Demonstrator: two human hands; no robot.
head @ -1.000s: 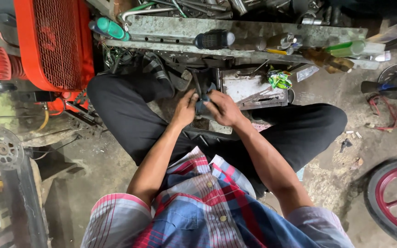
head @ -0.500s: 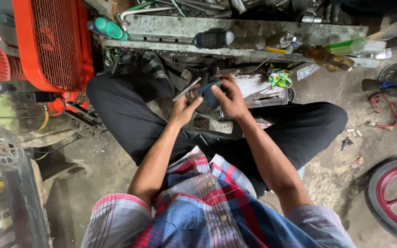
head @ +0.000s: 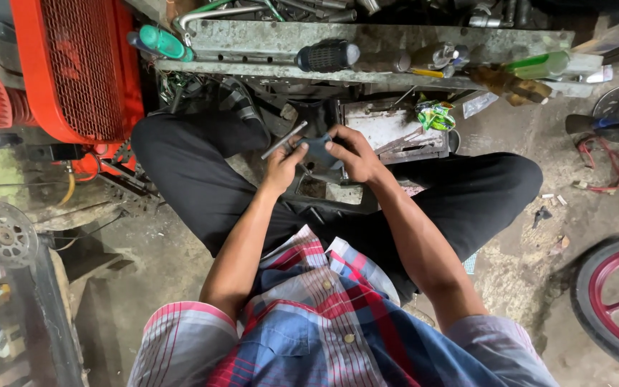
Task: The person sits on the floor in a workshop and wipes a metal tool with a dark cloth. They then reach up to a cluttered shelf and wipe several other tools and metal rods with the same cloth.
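Left hand [head: 281, 166] fingers closed on a thin metal rod [head: 285, 140] that sticks up and out to the left of the fingertips. Right hand [head: 352, 154] fingers wrapped on a dark part [head: 318, 149], which sits between both hands, touching the left fingertips. Both hands held over the lap, between black-trousered knees. Just beyond the fingers: grey metal box [head: 395, 129] with a green bundle [head: 435, 115] on its far right corner. Farther out, a bench [head: 266, 32] edge carrying a black-handled tool [head: 327, 56] and a green-handled screwdriver [head: 160, 43]. Well left of the left fingers, an orange compressor [head: 73, 64]. Far right, red wheel rim [head: 614, 301] on the floor.
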